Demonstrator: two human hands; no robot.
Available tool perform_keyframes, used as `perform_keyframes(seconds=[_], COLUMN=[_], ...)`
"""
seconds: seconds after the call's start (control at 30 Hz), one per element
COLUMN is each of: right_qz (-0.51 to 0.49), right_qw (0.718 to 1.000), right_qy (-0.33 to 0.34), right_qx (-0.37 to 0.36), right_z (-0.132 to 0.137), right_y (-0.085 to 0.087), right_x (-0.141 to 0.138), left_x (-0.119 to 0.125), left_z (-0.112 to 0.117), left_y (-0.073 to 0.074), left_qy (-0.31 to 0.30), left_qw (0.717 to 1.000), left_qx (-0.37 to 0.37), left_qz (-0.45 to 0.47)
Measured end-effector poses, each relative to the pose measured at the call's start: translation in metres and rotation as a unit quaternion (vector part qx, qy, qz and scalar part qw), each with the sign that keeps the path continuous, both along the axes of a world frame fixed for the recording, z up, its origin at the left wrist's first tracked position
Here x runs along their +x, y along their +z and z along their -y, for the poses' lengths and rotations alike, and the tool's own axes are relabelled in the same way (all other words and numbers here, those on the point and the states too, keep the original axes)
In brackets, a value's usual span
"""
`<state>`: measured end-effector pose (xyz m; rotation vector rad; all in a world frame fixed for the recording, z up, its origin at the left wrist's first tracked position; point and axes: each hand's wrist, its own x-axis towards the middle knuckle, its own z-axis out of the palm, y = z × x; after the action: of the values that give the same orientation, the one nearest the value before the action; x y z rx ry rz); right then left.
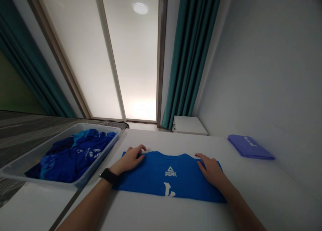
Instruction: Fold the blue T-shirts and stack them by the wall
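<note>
Right now, the left hand (128,160) and right hand (210,170) lie open, fingers released, on the blue T-shirt (171,180), flat on the bench (254,194); drag either palm and the collar edge (161,153) could ruck, or the shirt could catch the tray (100,151).

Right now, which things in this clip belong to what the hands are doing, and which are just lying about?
In use:
left hand, on the shirt's shoulder
right hand, on the other shoulder
blue T-shirt, flat on the white table

Lying about:
plastic tray
crumpled blue clothes, in the tray
folded purple cloth
teal curtain
</note>
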<state>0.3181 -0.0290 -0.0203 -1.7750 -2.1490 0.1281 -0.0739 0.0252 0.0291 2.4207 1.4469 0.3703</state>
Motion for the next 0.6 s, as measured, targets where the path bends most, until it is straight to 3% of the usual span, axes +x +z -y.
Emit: perform_keyframes(seconds=[0.27, 0.6], right_qz=[-0.090, -0.117], right_qw=[0.993, 0.989], right_qy=[0.048, 0.038], right_qx=[-0.060, -0.085], right_z=[0.001, 0.006], right_y=[0.009, 0.015], right_x=[0.004, 0.013], left_x=[-0.011, -0.017], left_z=[-0.003, 0.002], left_y=[0.003, 0.006], left_qy=[-0.038, -0.066], left_qw=[0.992, 0.996], left_qx=[-0.078, -0.010], left_qz=[0.096, 0.064])
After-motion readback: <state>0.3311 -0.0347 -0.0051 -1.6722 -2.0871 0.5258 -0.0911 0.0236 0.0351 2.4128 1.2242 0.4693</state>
